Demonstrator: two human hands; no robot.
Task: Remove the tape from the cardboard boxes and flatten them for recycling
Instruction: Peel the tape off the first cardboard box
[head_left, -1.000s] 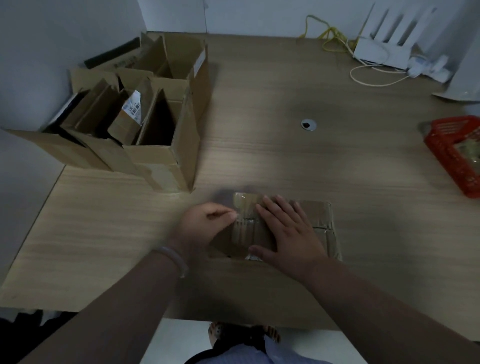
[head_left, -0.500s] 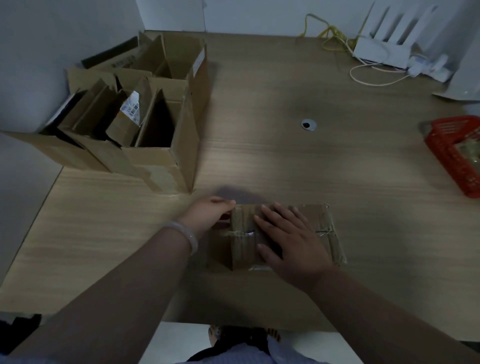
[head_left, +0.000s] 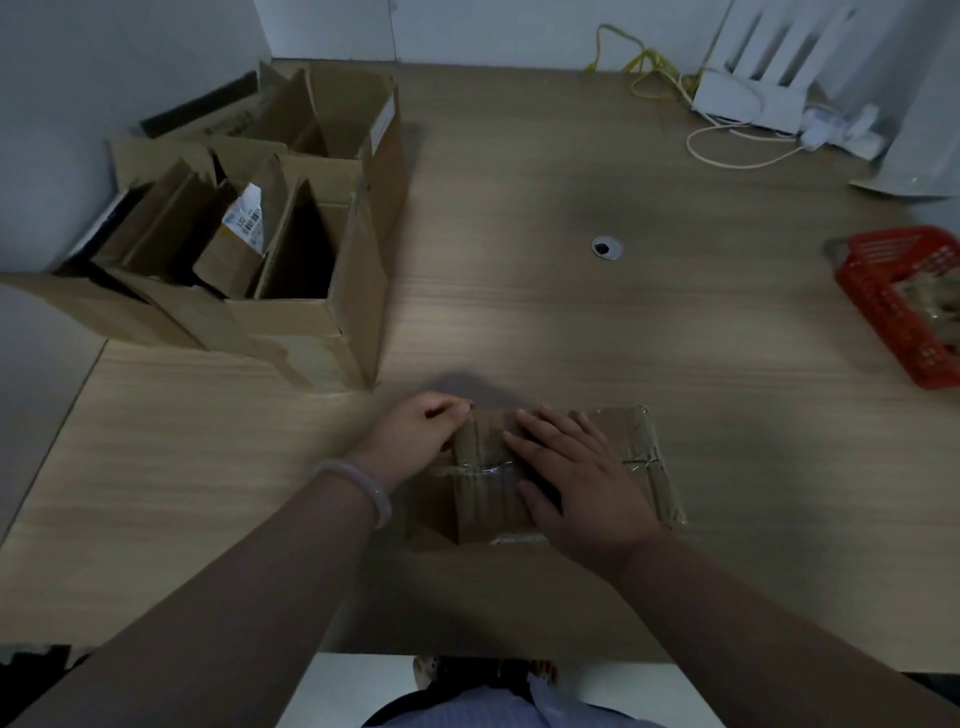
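A small flat cardboard box (head_left: 639, 457) wrapped in clear tape lies on the wooden table (head_left: 571, 322) near its front edge. My right hand (head_left: 571, 473) lies flat on the box top with fingers straight, pressing it down. My left hand (head_left: 421, 431) sits at the box's far left corner with fingers curled, pinching at the tape or flap edge there. Whether a tape end is between the fingertips is hidden. Shiny tape (head_left: 485, 470) crosses the box's left half.
Several open cardboard boxes (head_left: 311, 270) with flattened pieces stand at the back left. A red plastic basket (head_left: 883, 306) sits at the right edge. A white router (head_left: 748, 98) with cables is at the far right. A cable hole (head_left: 606, 246) marks the table's middle.
The box has turned and shifted slightly toward me. My left hand moved from the box top to its far left corner. My right hand stayed flat on the box.
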